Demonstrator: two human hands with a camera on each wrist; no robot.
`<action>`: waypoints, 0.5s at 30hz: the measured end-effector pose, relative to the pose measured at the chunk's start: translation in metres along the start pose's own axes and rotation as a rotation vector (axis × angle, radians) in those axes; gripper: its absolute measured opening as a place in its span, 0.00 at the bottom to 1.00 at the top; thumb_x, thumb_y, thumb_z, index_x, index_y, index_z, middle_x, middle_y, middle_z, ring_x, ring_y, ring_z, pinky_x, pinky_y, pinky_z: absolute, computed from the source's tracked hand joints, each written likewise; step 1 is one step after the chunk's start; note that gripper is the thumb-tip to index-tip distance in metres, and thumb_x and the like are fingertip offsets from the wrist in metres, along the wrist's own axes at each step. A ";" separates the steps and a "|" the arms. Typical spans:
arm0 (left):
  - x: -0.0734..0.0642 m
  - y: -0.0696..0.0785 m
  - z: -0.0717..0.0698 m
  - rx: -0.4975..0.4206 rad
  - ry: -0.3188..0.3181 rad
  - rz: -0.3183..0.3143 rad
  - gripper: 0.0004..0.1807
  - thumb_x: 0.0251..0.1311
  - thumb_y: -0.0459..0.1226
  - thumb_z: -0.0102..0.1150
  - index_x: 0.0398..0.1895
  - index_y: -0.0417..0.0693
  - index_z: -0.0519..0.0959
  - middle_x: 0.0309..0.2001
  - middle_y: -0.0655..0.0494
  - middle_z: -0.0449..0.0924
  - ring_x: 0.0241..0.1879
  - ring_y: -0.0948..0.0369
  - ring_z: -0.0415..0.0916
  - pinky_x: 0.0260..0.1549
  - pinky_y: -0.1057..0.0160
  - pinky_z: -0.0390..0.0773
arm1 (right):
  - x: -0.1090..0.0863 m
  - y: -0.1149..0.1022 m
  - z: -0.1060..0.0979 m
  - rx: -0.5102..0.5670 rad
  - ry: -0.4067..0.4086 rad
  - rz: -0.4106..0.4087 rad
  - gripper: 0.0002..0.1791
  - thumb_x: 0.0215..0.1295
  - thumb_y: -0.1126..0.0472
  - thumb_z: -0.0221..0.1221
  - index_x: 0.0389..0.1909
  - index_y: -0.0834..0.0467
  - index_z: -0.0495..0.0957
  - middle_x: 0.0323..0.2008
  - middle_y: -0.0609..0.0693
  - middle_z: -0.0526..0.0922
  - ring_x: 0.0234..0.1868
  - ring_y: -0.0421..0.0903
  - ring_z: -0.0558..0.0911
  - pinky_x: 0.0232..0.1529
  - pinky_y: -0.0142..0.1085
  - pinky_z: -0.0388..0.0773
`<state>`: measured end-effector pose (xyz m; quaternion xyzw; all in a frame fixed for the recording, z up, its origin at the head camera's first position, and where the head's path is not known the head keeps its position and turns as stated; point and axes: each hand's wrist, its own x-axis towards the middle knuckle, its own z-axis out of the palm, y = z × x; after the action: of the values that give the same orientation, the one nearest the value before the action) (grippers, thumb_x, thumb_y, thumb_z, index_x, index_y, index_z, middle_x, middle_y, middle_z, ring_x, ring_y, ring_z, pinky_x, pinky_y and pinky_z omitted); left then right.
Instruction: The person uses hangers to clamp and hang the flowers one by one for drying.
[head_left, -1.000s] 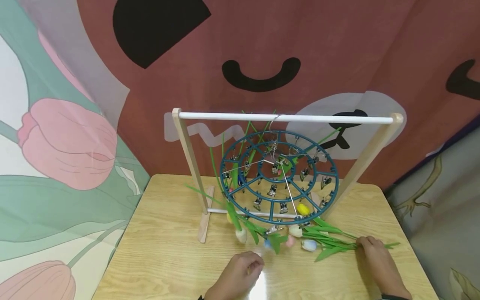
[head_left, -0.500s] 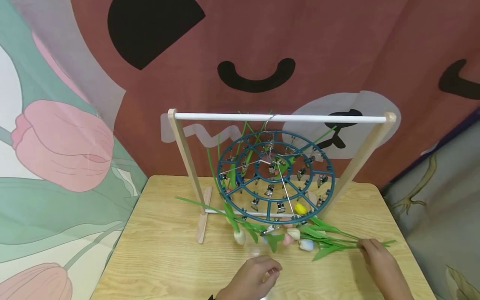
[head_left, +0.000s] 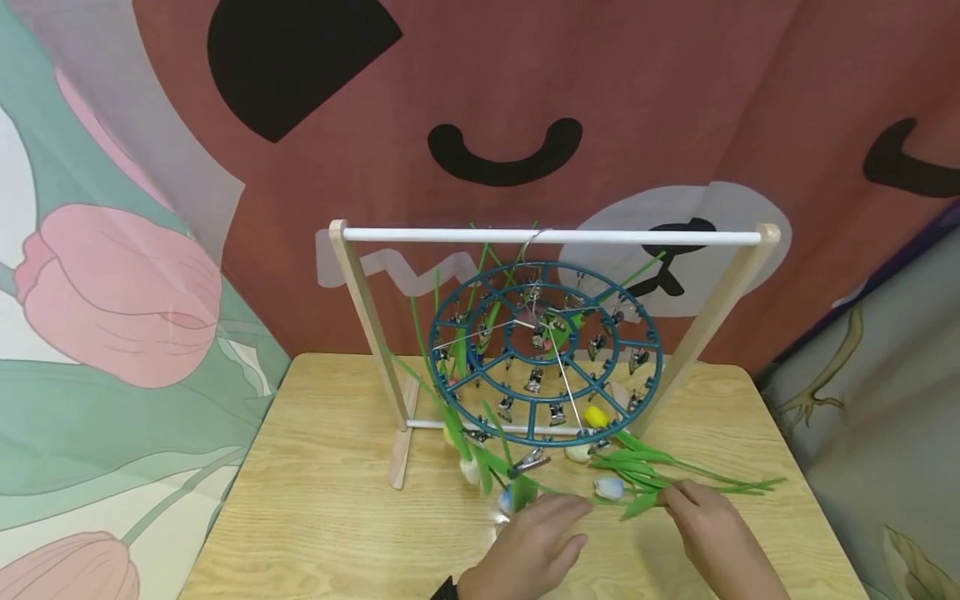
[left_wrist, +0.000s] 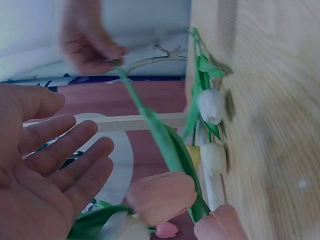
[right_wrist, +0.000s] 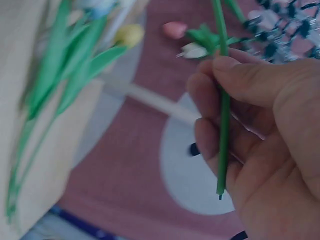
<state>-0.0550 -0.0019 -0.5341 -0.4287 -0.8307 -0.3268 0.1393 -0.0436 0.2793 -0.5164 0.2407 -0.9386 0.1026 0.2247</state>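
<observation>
My right hand (head_left: 712,533) pinches the green stem (right_wrist: 223,120) of an artificial tulip between thumb and fingers, near its lower end, above the table. In the left wrist view that stem runs down past long leaves (left_wrist: 165,142) to pink blossoms (left_wrist: 162,197). My left hand (head_left: 528,546) is beside it, palm showing and fingers extended, holding nothing. Just in front of the hands hangs a round teal clip hanger (head_left: 532,421) with metal clips. At its front edge a clip (head_left: 531,461) hangs near a blue tulip (head_left: 507,500) and a white tulip (head_left: 470,471).
A wooden stand with a white rod (head_left: 450,236) carries the hanger. Several loose tulips, among them a pale blue one (head_left: 609,487) and a yellow one (head_left: 597,417), lie on the wooden table (head_left: 322,517) at the right. A printed curtain (head_left: 360,167) stands behind.
My right hand has moved left from the loose stems and lifted a tulip by its stem. My left hand has shifted right and its fingers have opened out.
</observation>
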 end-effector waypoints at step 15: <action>0.003 -0.015 0.011 0.072 -0.001 -0.082 0.08 0.67 0.34 0.67 0.47 0.50 0.86 0.41 0.62 0.84 0.42 0.72 0.81 0.46 0.84 0.79 | 0.047 -0.053 -0.032 0.017 0.152 -0.230 0.19 0.81 0.66 0.48 0.33 0.56 0.86 0.35 0.48 0.86 0.38 0.48 0.83 0.43 0.43 0.81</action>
<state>-0.0681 0.0010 -0.5472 -0.3891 -0.8589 -0.3020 0.1404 -0.0420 0.2242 -0.4619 0.3404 -0.8841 0.1022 0.3033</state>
